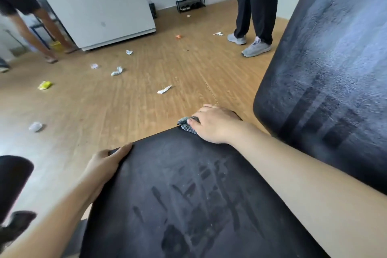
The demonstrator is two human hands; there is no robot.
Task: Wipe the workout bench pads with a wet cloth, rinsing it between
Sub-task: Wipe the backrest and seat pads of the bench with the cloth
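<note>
The black seat pad [188,195] fills the lower middle, dusty with dark finger streaks. The tilted black back pad [326,65] rises at the right, also dusty with dark streaks. My right hand [211,124] lies over a grey patterned cloth [187,124] at the seat pad's far corner, fingers curled over the cloth and the pad's edge. Most of the cloth is hidden under the hand. My left hand [104,165] rests on the seat pad's left edge, thumb on top, fingers wrapped under the rim.
Wooden floor [125,111] strewn with several crumpled scraps. A person in dark trousers and grey shoes [255,48] stands beyond the bench. Another person's legs [35,33] at far left. A white panel [104,12], a shoe rack [190,2], and a black roller [12,180] at lower left.
</note>
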